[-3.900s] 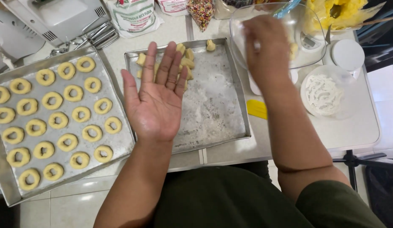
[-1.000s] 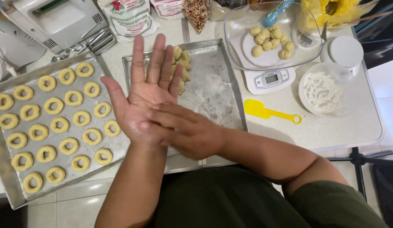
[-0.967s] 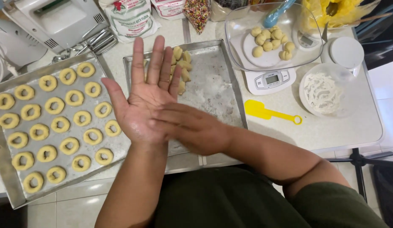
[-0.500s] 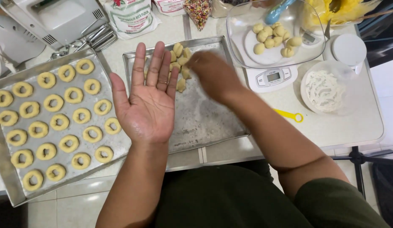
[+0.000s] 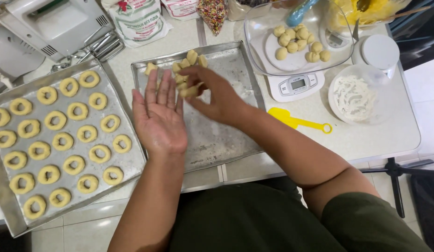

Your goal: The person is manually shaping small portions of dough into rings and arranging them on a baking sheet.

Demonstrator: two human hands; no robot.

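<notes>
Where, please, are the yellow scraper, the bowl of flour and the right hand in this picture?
yellow scraper [image 5: 286, 116], head view, on its flat blade.
bowl of flour [image 5: 337, 108], head view, on its clear lower rim.
right hand [image 5: 217, 95], head view, on its back.

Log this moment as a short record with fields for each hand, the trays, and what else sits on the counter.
left hand: open, palm up, empty, held over the left edge of the floured tray
right hand: fingers pinched on a dough piece at the heap of dough pieces
floured tray: centre, dusted, dough heap at its far end
ring tray: left, rows of dough rings
scale: carries a clear bowl of dough balls
other: yellow scraper, flour bowl
</notes>
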